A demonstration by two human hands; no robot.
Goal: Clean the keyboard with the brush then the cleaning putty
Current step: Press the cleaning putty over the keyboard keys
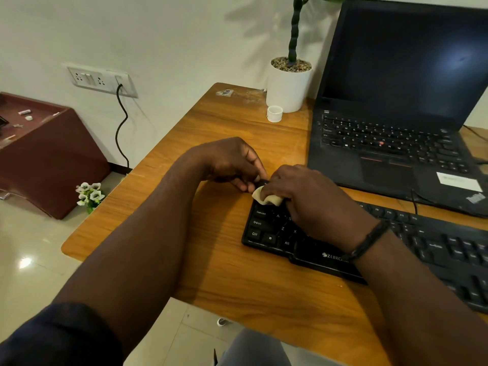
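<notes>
A black keyboard [266, 228] lies on the wooden table [229, 273], running off to the right. My right hand [311, 202] rests over its upper left keys and pinches a lump of pale cream cleaning putty [269, 198] against them. My left hand [232, 165] grips the keyboard's top left corner with curled fingers, its thumb touching the putty's edge. No brush is in view.
An open black laptop [396, 143] stands just behind the keyboard. A white plant pot [287, 85] and a small white cap [274, 114] sit at the table's back. Left of the table, a brown cabinet [47, 154], fake flowers [89, 195] and a hanging cable [122, 128].
</notes>
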